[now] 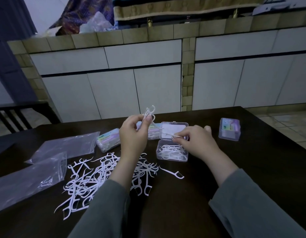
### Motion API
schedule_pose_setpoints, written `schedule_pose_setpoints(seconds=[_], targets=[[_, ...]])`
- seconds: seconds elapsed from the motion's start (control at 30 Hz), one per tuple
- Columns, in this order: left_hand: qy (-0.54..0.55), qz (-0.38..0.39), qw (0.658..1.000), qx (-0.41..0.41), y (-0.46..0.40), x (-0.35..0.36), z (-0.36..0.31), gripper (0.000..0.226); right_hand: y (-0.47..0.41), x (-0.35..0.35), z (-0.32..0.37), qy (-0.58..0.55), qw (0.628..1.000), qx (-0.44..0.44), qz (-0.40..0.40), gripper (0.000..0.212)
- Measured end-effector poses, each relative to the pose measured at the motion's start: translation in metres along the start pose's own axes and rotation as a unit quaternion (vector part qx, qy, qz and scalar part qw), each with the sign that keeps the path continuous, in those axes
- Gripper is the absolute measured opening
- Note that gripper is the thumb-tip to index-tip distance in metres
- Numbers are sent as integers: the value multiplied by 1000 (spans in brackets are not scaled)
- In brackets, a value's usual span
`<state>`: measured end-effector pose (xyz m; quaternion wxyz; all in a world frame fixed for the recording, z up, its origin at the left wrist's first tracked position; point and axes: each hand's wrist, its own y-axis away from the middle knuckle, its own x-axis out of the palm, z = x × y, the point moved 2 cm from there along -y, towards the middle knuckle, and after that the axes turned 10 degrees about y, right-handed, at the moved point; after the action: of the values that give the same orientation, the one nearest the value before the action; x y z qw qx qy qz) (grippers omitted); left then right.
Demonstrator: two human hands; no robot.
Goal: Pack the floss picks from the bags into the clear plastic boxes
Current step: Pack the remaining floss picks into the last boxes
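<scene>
Dark counter [234,169] w/ white cupboards behind. Left hand [133,133] is raised, pinching a bunch of floss picks [149,114]. Right hand [193,141] reaches over the open clear box [172,152], part full of picks, pinching one pick [171,135]. Loose pile [97,177] by two empty bags [45,162]; closed boxes [229,128] behind.

Dim, bluish, even lighting; soft overall focus (fine detail smeared). Wide-angle bending of the cabinets [148,79] toward frame edges; shadows faint.
</scene>
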<state>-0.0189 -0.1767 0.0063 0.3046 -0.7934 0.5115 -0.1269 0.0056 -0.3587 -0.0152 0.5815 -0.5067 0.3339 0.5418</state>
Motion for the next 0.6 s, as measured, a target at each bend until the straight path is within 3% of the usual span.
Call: schedule_pose_setpoints(seconds=[0.47,0.6], targets=[[-15,39,999,-9,17,7,19,14,5,-9,-14,4,999,-9,43,33],[5,34,999,-15,18,15,19,16,13,-12,-19,2,992,21,121,76]])
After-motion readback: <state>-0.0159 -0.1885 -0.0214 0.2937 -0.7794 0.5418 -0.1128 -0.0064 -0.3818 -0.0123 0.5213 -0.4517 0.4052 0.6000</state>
